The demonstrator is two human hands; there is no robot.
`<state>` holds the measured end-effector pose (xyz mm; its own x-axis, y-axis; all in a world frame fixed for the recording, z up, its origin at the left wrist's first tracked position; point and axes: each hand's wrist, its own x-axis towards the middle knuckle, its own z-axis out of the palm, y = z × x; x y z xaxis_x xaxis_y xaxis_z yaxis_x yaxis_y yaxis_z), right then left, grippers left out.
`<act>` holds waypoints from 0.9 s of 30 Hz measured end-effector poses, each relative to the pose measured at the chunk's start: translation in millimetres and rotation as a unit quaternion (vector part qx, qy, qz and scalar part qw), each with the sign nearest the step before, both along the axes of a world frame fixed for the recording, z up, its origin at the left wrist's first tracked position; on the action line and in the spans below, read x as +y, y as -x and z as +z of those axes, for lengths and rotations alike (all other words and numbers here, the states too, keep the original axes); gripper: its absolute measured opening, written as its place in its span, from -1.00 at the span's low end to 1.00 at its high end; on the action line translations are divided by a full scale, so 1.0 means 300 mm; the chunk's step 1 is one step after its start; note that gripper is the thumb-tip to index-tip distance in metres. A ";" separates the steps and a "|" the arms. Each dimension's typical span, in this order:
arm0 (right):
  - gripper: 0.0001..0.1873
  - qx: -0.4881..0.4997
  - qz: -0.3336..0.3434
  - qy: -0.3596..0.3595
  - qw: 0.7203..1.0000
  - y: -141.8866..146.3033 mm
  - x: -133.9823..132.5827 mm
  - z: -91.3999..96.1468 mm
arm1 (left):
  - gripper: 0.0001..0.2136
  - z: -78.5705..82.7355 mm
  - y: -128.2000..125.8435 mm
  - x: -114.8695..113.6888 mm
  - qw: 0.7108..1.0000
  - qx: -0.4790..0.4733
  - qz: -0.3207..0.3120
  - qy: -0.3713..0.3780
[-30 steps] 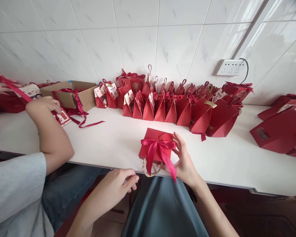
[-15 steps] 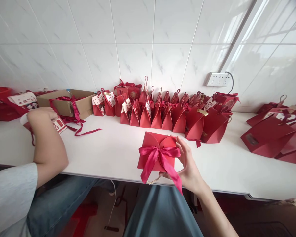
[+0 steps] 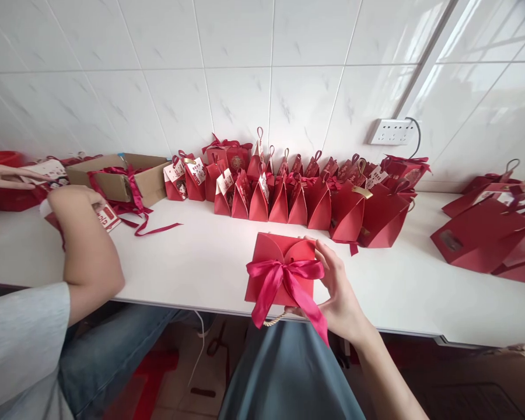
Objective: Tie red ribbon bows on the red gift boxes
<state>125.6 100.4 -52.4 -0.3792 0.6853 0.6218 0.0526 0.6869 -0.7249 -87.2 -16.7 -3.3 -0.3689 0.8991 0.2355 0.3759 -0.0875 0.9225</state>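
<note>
My right hand grips a small red gift box from its right side, thumb below and fingers at the top corner. A pink-red satin bow is tied across the box's front, its two tails hanging down. Under the box a beige twisted cord loops out. The box is held over the front edge of the white table, above my lap. My left hand does not show anywhere in the view.
Rows of red gift boxes stand along the tiled wall, with larger red boxes at right. A cardboard box holding ribbons sits at left. There a co-worker's bent arm rests on the table, holding a printed card box.
My right hand keeps the gift box in nearly the same place, and the view has shifted slightly. At far left, a co-worker's hand has come in over the red items.
</note>
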 end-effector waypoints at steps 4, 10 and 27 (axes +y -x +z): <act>0.06 -0.006 -0.004 -0.002 1.000 -0.005 -0.008 0.004 | -0.75 -0.011 -0.055 0.063 0.992 -0.002 0.003 -0.124; 0.05 -0.013 0.008 -0.002 1.000 -0.002 -0.013 0.011 | -0.77 -0.009 -0.043 0.155 0.996 0.036 -0.080 0.010; 0.04 -0.048 0.013 0.000 0.999 0.024 -0.008 -0.007 | -0.79 -0.012 -0.026 0.206 0.996 -0.043 -0.064 -0.054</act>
<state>118.3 98.0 -54.4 -0.4553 0.6747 0.5810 0.1039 0.6883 -0.7179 -79.4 45.2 -7.0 -0.2758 0.9111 0.3061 0.2749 -0.2304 0.9335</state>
